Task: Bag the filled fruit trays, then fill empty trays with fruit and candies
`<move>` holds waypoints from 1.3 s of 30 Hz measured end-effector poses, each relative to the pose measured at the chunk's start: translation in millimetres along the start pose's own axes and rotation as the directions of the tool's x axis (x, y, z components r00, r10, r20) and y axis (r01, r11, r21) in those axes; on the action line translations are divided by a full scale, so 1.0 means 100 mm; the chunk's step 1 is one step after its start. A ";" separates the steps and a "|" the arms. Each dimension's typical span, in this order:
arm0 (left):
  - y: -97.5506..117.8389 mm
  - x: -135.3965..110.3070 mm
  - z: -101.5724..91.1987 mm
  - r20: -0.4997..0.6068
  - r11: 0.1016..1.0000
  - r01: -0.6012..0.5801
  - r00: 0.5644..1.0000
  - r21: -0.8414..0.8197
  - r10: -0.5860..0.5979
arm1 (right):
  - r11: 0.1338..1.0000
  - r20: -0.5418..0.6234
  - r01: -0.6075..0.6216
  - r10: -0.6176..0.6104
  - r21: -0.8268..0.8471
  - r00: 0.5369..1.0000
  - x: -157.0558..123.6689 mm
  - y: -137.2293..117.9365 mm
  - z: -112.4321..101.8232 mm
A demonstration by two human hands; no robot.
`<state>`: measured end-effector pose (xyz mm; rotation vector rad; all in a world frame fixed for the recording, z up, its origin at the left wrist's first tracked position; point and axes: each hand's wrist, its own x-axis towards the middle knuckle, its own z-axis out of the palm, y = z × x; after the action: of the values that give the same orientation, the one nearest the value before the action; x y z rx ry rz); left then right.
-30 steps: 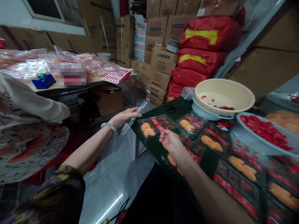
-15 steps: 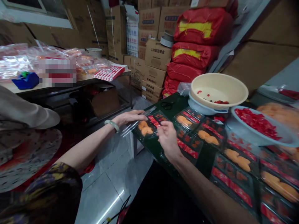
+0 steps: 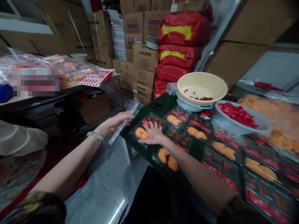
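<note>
My left hand (image 3: 114, 123), with a pale bangle on the wrist, grips a clear plastic lid (image 3: 123, 125) at the left edge of the dark green table (image 3: 163, 101). My right hand (image 3: 153, 134) lies flat, fingers spread, on a black compartment tray (image 3: 149, 129) holding orange pieces and small red pieces. A second tray with orange pieces (image 3: 167, 155) sits just below that hand. Several more filled black trays (image 3: 224, 152) lie in rows to the right.
A cream bowl (image 3: 202, 85) with a few red bits is stacked on a pale bowl; another bowl (image 3: 240, 119) holds red pieces. Scissors (image 3: 157, 106) lie near the table's far edge. Red sacks (image 3: 181, 51) and cartons stand behind. Another person's sleeve (image 3: 21, 140) is at left.
My right hand has dropped from a pinch near the red strip to lie flat on the tray. My left hand drew the clear lid slightly away from the tray. The view shifted right.
</note>
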<state>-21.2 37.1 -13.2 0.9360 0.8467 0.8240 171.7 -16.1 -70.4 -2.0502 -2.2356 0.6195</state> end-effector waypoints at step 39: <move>-0.46 0.27 2.19 0.151 0.970 -0.128 0.984 0.205 0.098 | 0.588 -0.566 0.125 0.666 0.799 0.486 -1.42 2.28 -1.34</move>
<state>192.5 -28.3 13.6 1.2274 0.7750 0.7651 444.5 -108.9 12.8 -1.6556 -0.7694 0.3293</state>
